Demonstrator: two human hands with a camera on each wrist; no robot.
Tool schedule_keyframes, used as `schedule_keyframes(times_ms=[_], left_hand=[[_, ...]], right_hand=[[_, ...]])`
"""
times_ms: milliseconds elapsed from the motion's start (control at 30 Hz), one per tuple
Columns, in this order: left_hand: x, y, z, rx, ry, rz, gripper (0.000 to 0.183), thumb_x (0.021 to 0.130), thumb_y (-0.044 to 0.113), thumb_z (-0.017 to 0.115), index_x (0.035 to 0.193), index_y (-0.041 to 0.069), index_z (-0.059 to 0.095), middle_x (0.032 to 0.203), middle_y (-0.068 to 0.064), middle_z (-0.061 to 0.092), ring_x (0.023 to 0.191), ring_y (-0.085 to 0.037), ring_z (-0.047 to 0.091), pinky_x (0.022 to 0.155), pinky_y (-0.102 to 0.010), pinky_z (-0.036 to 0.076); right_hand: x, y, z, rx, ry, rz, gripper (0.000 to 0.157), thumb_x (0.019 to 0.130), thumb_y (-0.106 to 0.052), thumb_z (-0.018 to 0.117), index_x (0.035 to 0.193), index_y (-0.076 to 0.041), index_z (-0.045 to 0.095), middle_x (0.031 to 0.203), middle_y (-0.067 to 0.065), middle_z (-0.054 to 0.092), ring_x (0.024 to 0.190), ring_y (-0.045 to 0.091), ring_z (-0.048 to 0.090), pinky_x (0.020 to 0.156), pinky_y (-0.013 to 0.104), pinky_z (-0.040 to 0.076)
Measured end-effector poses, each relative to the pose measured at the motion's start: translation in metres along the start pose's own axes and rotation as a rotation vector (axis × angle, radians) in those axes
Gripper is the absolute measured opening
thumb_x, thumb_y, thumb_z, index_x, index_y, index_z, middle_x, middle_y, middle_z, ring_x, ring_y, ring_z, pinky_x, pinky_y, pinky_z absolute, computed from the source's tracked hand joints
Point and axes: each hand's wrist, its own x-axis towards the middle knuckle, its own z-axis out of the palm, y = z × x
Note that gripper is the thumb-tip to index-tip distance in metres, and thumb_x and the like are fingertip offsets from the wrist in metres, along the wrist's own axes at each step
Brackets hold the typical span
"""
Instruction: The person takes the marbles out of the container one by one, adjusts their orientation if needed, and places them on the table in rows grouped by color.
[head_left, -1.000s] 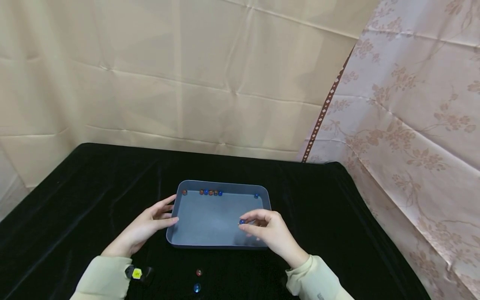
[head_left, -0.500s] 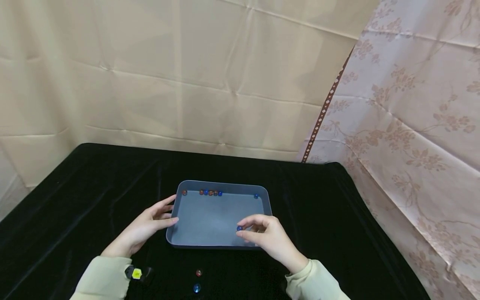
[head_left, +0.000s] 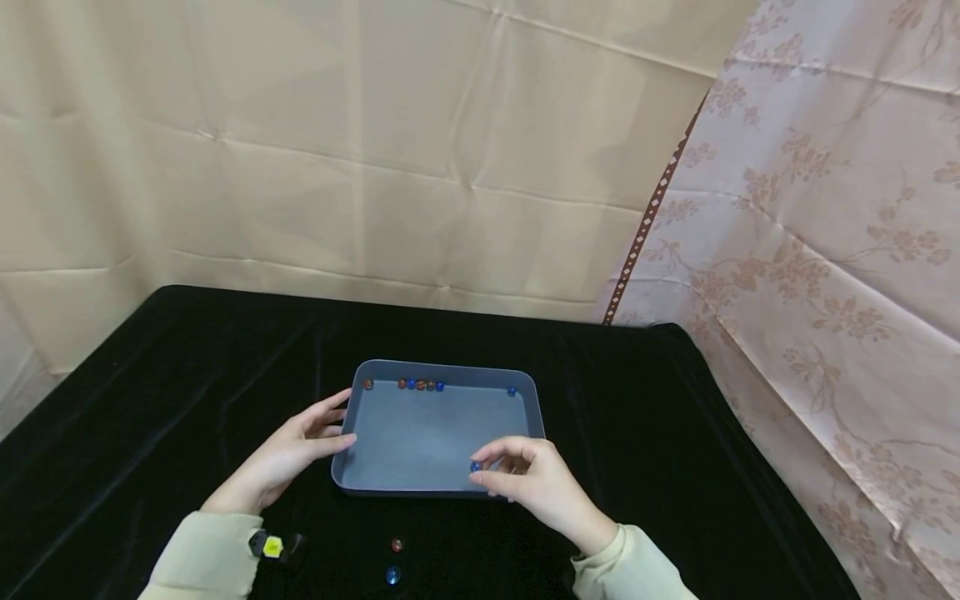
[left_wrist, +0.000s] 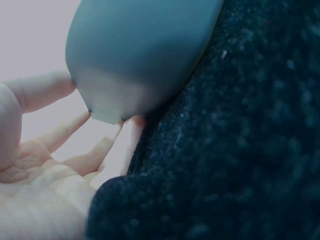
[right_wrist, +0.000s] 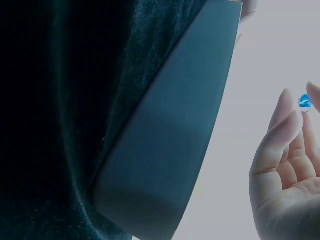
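A shallow blue-grey tray [head_left: 412,437] lies on black cloth. My left hand [head_left: 288,454] steadies its left end, thumb tip at the rim and straight fingertips against the outer wall, as the left wrist view also shows at the tray wall [left_wrist: 130,65]. Between thumb and forefinger my right hand [head_left: 528,479] pinches a blue marble [head_left: 475,467] over the tray's near right part. In the right wrist view that marble [right_wrist: 304,102] looks clear with a blue swirl. Inside the tray, several brown and blue marbles [head_left: 421,385] line the far wall, with a blue one [head_left: 512,391] at the far right corner.
A reddish marble [head_left: 397,544] and a larger clear blue marble [head_left: 393,575] lie on the black cloth [head_left: 225,358] in front of the tray. Behind the table hang a cream curtain [head_left: 300,167] and a floral curtain [head_left: 825,208] at right.
My right hand, still pinching the blue marble, has moved slightly left and toward the tray's near edge. The left hand and the other marbles stay in place.
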Motion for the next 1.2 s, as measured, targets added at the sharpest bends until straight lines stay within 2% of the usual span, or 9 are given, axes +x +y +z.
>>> schedule_keyframes(times_ms=[167, 400, 767, 1200], left_hand=[[0.001, -0.001, 0.000, 0.001, 0.000, -0.002, 0.077, 0.097, 0.025, 0.060, 0.160, 0.015, 0.015, 0.156, -0.030, 0.027, 0.135, -0.043, 0.044, 0.110, -0.063, 0.037], [0.001, -0.001, 0.000, 0.001, 0.000, 0.000, 0.077, 0.098, 0.025, 0.060, 0.160, 0.015, 0.015, 0.156, -0.029, 0.028, 0.135, -0.043, 0.044, 0.111, -0.064, 0.036], [0.001, -0.001, -0.001, -0.004, -0.002, 0.007, 0.078, 0.097, 0.026, 0.061, 0.160, 0.015, 0.016, 0.155, -0.029, 0.028, 0.135, -0.042, 0.044, 0.111, -0.062, 0.037], [0.001, -0.002, 0.000, 0.002, 0.003, 0.003, 0.078, 0.097, 0.026, 0.061, 0.160, 0.015, 0.015, 0.155, -0.029, 0.029, 0.135, -0.042, 0.044, 0.111, -0.063, 0.036]], right_hand=[[-0.002, 0.000, 0.000, -0.004, -0.021, 0.004, 0.029, 0.089, -0.019, 0.071, 0.109, 0.001, 0.069, 0.088, 0.017, 0.070, 0.067, 0.011, 0.061, 0.058, 0.021, 0.052], [-0.008, 0.000, 0.005, -0.012, -0.050, -0.036, 0.027, 0.088, -0.017, 0.072, 0.107, 0.003, 0.070, 0.086, 0.017, 0.070, 0.066, 0.003, 0.058, 0.057, 0.020, 0.050], [-0.013, -0.001, 0.011, -0.036, -0.133, 0.000, 0.024, 0.088, -0.020, 0.072, 0.106, -0.005, 0.072, 0.095, 0.008, 0.070, 0.072, 0.005, 0.059, 0.062, 0.020, 0.050], [-0.015, 0.007, 0.020, -0.048, -0.207, -0.053, 0.019, 0.087, -0.018, 0.074, 0.101, -0.005, 0.074, 0.089, 0.009, 0.073, 0.068, -0.001, 0.058, 0.059, 0.018, 0.049]])
